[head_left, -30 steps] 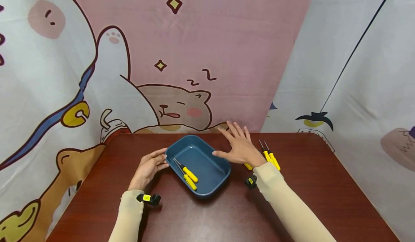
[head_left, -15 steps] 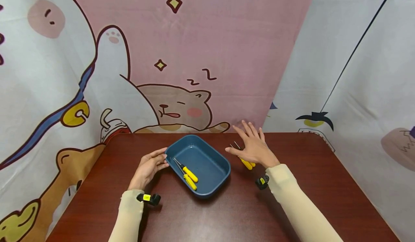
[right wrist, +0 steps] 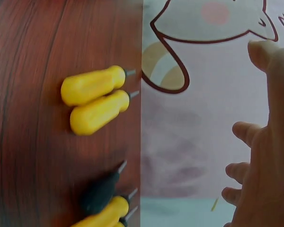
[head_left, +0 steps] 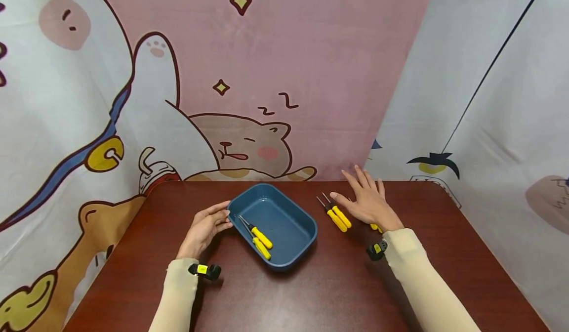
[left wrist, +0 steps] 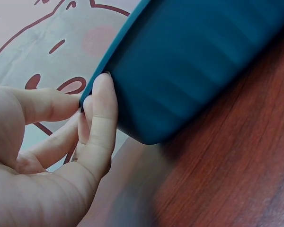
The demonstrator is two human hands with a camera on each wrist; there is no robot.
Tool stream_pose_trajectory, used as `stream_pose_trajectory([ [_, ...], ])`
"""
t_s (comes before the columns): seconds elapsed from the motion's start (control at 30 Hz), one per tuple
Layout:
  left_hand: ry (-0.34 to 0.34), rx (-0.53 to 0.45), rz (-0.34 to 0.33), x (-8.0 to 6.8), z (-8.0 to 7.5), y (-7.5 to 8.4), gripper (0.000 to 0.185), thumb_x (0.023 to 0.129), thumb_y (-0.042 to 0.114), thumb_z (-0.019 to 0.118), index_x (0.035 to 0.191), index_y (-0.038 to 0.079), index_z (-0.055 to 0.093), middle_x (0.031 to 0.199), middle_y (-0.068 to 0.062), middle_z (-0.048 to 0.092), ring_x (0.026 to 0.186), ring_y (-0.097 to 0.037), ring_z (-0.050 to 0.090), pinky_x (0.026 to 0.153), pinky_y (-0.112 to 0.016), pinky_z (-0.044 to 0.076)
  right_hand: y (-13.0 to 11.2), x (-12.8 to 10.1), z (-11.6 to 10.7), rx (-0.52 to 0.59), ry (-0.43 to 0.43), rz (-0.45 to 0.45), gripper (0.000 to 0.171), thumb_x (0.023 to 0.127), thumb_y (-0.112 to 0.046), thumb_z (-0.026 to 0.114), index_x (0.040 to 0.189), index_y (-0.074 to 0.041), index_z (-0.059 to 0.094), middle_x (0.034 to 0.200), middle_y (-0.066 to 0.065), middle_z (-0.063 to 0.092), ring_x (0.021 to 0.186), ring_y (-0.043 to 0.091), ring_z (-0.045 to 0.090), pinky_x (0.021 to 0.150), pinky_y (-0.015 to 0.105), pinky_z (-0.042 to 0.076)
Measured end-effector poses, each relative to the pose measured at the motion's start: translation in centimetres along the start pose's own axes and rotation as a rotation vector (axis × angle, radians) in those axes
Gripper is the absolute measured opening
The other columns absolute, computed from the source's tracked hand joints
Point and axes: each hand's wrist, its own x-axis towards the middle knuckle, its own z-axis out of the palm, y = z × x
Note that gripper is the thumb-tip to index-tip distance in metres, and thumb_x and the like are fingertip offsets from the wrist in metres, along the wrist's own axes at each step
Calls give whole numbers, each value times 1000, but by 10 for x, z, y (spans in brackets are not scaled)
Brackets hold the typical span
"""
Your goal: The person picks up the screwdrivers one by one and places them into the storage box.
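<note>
— What's on the left?
— My left hand (head_left: 205,227) pinches the tray's (head_left: 291,243) left rim, mid-table.
— And the right?
— My right hand (head_left: 369,203) hovers flat, fingers spread, above screwdrivers (head_left: 336,217) near the table's (head_left: 275,297) far edge.

Staged recording setup, not a real room: cartoon backdrop cloths (head_left: 249,65) round a wood table (head_left: 311,292).
</note>
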Motion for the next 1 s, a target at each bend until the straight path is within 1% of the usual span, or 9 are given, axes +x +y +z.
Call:
stream_pose_trajectory([
  [0.13, -2, -3, 4, 1, 0, -1, 46, 102, 5, 60, 147, -2, 52, 97, -2, 66, 79, -10, 65, 77, -25, 63, 12, -3, -3, 8, -8, 49, 91, 96, -77, 41, 166, -23, 17, 172, 20, 5, 156, 50, 4, 119, 77, -5],
  [0.2, -1, -5, 6, 1, 0, -1, 46, 102, 5, 60, 147, -2, 52, 96, -2, 66, 78, -10, 65, 76, -25, 63, 19, -5, -3, 7, -10, 72, 92, 96, -77, 39, 166, -22, 15, 172, 22, 5, 155, 52, 5, 118, 78, -3],
  [0.3, -4, -4, 8, 2, 0, -2, 46, 102, 4, 60, 147, -2, 52, 96, -2, 66, 78, -10, 65, 76, -25, 63, 28, -8, -3, 18, -14, 100, 94, 96, -77, 39, 166, -20, 13, 171, 24, 5, 153, 55, 7, 118, 79, 2],
  [0.37, -3, -7, 10, 2, 0, -2, 46, 101, 4, 60, 147, -2, 52, 95, -2, 65, 78, -11, 64, 76, -25, 63, 34, -10, -3, 25, -22, 114, 95, 96, -76, 39, 166, -18, 11, 170, 26, 4, 152, 57, 8, 117, 80, 8],
  [0.6, 1, 0, 9, 1, 1, -1, 46, 102, 4, 59, 147, -2, 52, 97, -2, 66, 78, -11, 65, 76, -25, 63, 50, -14, -3, 40, -52, 158, 100, 95, -79, 39, 166, -15, 10, 169, 29, 5, 149, 58, 11, 111, 83, 21],
  [0.87, -2, 1, 11, 1, 0, -1, 47, 102, 5, 60, 147, -2, 51, 97, -2, 66, 78, -10, 65, 76, -25, 63, 61, -19, -3, 39, -64, 155, 104, 93, -73, 51, 165, -10, 11, 164, 35, 14, 143, 63, 22, 107, 82, 29],
  [1.0, 5, 2, 5, 1, 0, -1, 46, 102, 5, 60, 146, -1, 52, 99, -3, 67, 79, -10, 65, 77, -26, 63, 67, -21, -3, 43, -77, 157, 103, 93, -68, 57, 164, -7, 13, 160, 38, 20, 140, 62, 30, 106, 80, 34],
])
